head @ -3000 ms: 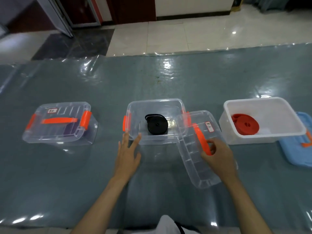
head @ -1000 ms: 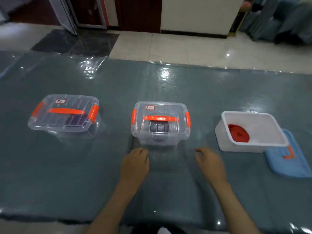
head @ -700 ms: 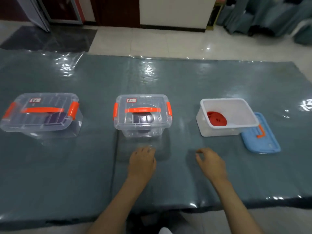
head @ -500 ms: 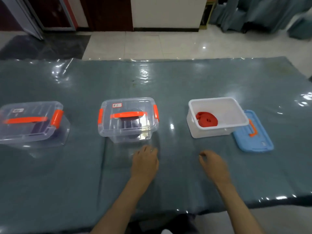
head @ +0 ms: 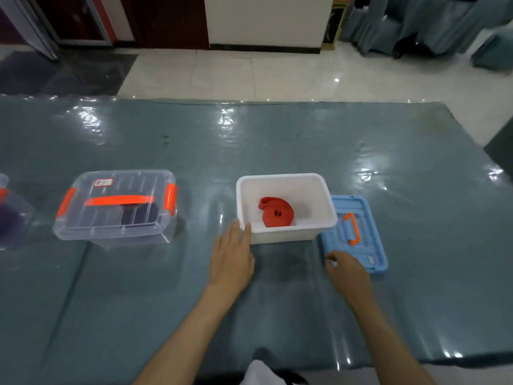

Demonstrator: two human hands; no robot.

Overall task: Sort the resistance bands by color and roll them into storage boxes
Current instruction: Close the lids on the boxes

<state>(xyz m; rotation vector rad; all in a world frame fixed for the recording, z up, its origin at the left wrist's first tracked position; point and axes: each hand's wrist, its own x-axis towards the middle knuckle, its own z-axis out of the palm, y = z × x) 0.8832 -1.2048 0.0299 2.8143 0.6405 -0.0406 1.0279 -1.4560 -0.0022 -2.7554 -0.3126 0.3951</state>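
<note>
An open white box [head: 288,234] stands in the middle of the table with a rolled red band [head: 276,216] lying in it. My left hand [head: 232,255] lies flat, its straight fingertips touching the box's front left corner. The box's blue lid [head: 358,234], with an orange handle, lies flat on the table to its right. My right hand [head: 345,269] covers the lid's near left corner, fingers curled over its edge. Left of these stands a closed clear box [head: 116,207] with orange latches, a black band [head: 138,216] inside.
Another clear box [head: 11,218] holding something purple is cut off by the left edge. The table wears a grey-green cloth under shiny plastic film [head: 277,140]. Beyond its far edge lies tiled floor [head: 277,73]; the right edge runs off near the lid.
The lid went onto the middle clear box. Since then the view has swung right, and both hands have moved from the clear box to the white box and its blue lid.
</note>
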